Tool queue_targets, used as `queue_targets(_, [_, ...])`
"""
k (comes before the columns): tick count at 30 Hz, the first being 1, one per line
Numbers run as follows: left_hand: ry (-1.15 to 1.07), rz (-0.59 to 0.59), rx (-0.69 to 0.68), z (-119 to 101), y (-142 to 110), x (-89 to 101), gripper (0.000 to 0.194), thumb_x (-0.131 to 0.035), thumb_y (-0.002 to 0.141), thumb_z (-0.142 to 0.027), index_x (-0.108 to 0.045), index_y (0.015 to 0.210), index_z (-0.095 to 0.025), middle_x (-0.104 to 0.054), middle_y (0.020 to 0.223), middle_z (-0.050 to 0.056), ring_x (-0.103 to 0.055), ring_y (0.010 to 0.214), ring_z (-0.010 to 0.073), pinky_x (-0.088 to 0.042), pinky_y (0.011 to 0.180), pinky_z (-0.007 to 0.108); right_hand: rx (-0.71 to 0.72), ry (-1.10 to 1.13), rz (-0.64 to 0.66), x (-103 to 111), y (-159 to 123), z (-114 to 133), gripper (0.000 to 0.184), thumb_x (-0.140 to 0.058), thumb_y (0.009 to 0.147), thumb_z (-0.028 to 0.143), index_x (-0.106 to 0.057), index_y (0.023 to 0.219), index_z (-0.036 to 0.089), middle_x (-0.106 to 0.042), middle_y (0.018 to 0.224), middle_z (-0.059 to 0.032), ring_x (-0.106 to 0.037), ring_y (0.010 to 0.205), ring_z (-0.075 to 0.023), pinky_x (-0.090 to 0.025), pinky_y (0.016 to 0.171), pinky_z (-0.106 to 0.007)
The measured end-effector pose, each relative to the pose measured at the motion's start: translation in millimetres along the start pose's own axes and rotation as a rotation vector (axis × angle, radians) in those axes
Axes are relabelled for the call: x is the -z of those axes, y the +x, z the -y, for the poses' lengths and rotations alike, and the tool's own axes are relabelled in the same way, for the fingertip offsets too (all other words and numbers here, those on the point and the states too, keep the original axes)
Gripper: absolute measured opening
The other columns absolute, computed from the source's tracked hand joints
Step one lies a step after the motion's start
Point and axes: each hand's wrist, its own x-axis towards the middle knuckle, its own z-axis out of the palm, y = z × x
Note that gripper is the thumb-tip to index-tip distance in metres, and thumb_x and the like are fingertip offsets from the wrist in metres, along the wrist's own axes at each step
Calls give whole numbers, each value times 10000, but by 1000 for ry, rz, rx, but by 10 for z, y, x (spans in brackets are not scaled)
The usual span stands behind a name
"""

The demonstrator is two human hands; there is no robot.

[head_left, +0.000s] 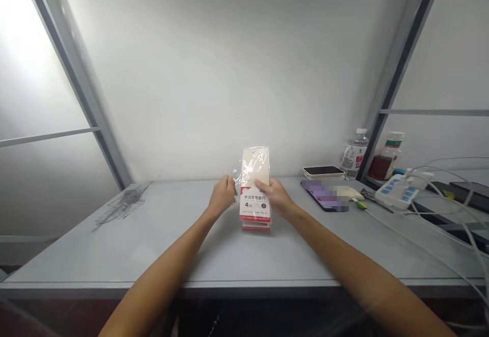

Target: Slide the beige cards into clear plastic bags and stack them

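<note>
Upright above the desk is a ruler set packet (pixel 254 202), a flat white and red card sleeve in clear plastic with printed writing. My right hand (pixel 278 195) grips its right edge, thumb across the front. At its left side, my left hand (pixel 223 193) is closed, with fingertips pinched at the loose clear plastic film (pixel 237 171). Further red and white edges show just below the packet, so at least one more similar packet seems to lie behind or under it.
A grey desk (pixel 160 245) meets a white wall. On the right are a purple-screened phone (pixel 323 197), a white-edged device (pixel 324 172), a water bottle (pixel 354 155), a jar of dark red contents (pixel 384 161), a power strip (pixel 398 192) and cables. Dark scribble-like marks (pixel 124 205) are at left.
</note>
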Motion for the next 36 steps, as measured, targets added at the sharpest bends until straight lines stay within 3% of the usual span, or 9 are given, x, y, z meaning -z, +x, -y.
queue_targets(4, [14, -18, -39, 20, -1, -9, 267, -402, 836, -409, -390, 1036, -231, -586, 938, 29, -568, 625, 104, -450, 521, 238, 11, 36, 57, 11, -4, 8, 308, -674, 704, 353, -577, 942, 183, -684, 877, -63, -648, 759, -221, -525, 678, -347])
queue_targets(7, [-57, -58, -178, -30, -8, -6, 205, -437, 805, -313, -461, 993, -234, -528, 1122, 43, -567, 864, 138, -483, 621, 249, -1, 20, 44, 19, 4, 6, 285, -666, 711, 314, -584, 946, 175, -689, 854, -59, -649, 750, -217, -525, 674, -338])
queue_targets(10, [-246, 38, -156, -82, 3, 12, 139, -438, 779, -272, -517, 863, -195, -545, 1083, 54, -536, 963, 173, -500, 682, 281, -38, 29, 64, 38, 23, 5, 282, -659, 719, 309, -598, 953, 162, -692, 862, -69, -653, 757, -218, -526, 674, -332])
queue_targets(16, [-552, 228, -58, -84, 42, 54, 234, -527, 755, -365, -583, 868, -167, -587, 1003, 68, -537, 959, 194, -486, 749, 325, -25, -33, 35, 106, 57, 20, 342, -630, 745, 448, -613, 894, 141, -690, 780, -73, -647, 675, -200, -519, 599, -304])
queue_targets(21, [-392, 230, -53, -41, 77, 90, 330, -568, 738, -479, -576, 761, -150, -621, 888, 51, -552, 851, 159, -437, 814, 334, -5, -189, 103, 145, 69, 13, 370, -626, 739, 482, -620, 867, 134, -693, 792, -77, -644, 686, -200, -503, 591, -286])
queue_targets(25, [-314, 155, -113, -16, 97, 93, 350, -515, 766, -515, -533, 746, -166, -602, 845, 22, -539, 823, 139, -448, 785, 307, 17, -230, 111, 163, 102, -15, 375, -604, 751, 497, -623, 862, 138, -693, 820, -70, -645, 718, -195, -501, 624, -282])
queue_targets(31, [-120, 42, -39, 38, 140, 108, 328, -397, 829, -480, -418, 696, -181, -576, 803, 23, -539, 770, 134, -469, 691, 276, -22, -363, -3, 297, 215, -5, 270, -539, 830, 393, -584, 768, 134, -680, 724, -73, -632, 596, -140, -493, 569, -241])
queue_targets(34, [195, -55, 57, 112, 194, 149, 286, -313, 869, -416, -400, 714, -191, -587, 800, 35, -549, 725, 139, -449, 630, 262, -59, -562, -119, 479, 301, -2, 237, -463, 879, 324, -585, 826, 128, -697, 816, -102, -648, 622, -124, -493, 573, -210])
queue_targets(36, [383, -20, 162, 178, 242, 202, 259, -281, 879, -364, -422, 749, -189, -610, 809, 50, -568, 683, 138, -438, 595, 255, -123, -779, -208, 634, 360, -26, 200, -466, 872, 293, -577, 865, 127, -703, 812, -99, -645, 607, -117, -477, 539, -191])
